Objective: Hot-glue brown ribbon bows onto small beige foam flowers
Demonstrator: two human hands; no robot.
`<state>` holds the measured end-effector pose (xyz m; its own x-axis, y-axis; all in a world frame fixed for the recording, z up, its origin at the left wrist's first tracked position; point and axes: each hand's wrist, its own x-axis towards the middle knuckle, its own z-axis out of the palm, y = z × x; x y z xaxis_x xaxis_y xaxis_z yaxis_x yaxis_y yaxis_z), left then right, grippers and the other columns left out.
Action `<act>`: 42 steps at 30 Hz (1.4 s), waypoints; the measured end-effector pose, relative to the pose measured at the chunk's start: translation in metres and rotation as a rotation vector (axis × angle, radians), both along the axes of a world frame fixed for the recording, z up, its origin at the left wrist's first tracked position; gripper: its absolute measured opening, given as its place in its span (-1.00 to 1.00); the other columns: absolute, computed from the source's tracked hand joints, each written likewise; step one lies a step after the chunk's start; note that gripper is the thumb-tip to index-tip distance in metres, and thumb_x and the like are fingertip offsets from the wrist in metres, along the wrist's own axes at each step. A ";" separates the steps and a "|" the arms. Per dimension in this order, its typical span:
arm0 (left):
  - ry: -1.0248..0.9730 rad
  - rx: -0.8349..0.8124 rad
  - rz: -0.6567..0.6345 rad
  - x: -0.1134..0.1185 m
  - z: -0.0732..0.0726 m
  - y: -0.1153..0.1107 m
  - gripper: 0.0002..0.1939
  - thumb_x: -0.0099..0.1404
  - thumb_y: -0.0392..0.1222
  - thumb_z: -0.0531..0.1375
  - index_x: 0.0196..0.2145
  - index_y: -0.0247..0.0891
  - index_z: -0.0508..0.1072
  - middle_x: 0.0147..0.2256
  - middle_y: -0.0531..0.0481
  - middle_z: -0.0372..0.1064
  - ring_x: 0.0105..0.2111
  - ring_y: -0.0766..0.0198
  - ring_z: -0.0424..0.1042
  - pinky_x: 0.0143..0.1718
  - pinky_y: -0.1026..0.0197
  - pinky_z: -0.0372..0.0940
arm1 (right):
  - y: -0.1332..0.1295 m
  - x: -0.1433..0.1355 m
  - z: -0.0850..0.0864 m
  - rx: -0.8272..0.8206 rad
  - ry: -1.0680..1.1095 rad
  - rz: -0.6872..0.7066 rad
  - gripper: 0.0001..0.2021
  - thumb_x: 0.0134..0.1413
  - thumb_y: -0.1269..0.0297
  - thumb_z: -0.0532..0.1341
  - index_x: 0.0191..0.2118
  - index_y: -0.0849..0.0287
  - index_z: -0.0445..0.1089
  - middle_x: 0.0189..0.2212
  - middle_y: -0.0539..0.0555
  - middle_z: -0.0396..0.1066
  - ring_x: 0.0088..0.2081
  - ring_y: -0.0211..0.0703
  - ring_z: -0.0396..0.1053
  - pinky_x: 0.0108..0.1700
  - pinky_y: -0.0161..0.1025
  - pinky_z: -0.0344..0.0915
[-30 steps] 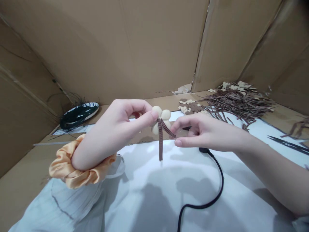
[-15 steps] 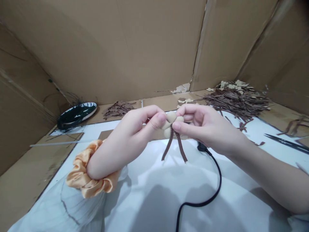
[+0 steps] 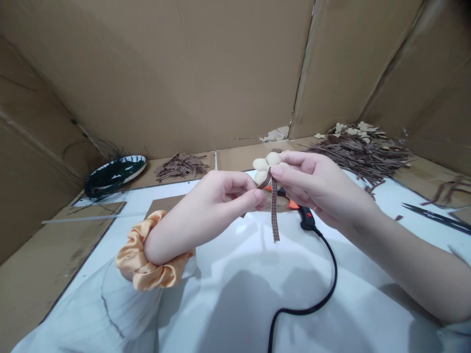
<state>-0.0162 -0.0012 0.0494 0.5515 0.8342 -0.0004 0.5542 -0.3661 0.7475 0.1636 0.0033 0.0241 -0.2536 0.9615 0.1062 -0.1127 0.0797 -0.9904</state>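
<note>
My right hand (image 3: 312, 181) pinches a cream fabric flower (image 3: 262, 176) with rounded petals, thumb near its centre. A brown checked ribbon (image 3: 274, 211) is at the middle of the flower; one tail hangs straight down. The other tail runs left to my left hand (image 3: 235, 193), whose thumb and fingers are closed on it. An orange scrunchie (image 3: 147, 255) circles my left wrist. Behind and below the hands lies an orange and black tool with a red switch (image 3: 307, 215) and a black cord; my right hand partly hides it.
A patterned plate (image 3: 138, 166) with dark thread stands at the far left. Brown cut pieces (image 3: 182, 166) lie beside it. At the far right is a heap of brown ribbon strips (image 3: 364, 154) with cream flower pieces (image 3: 362, 128). Black tweezers (image 3: 437, 215) lie at the right.
My left hand has let go of the flower's petals and moved down onto one ribbon tail, drawing it left. The flower has shifted slightly right and up in my right hand.
</note>
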 end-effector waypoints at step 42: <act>-0.125 0.303 0.178 -0.002 0.004 -0.002 -0.77 0.28 -0.06 0.13 -0.38 -0.25 0.45 -0.36 0.03 0.47 -0.36 0.28 0.40 -0.36 0.29 0.24 | -0.001 0.005 0.005 0.070 -0.305 0.203 -0.95 -0.02 0.36 0.25 -0.44 0.20 0.39 -0.47 -0.04 0.39 -0.42 -0.35 0.32 -0.41 -0.40 0.21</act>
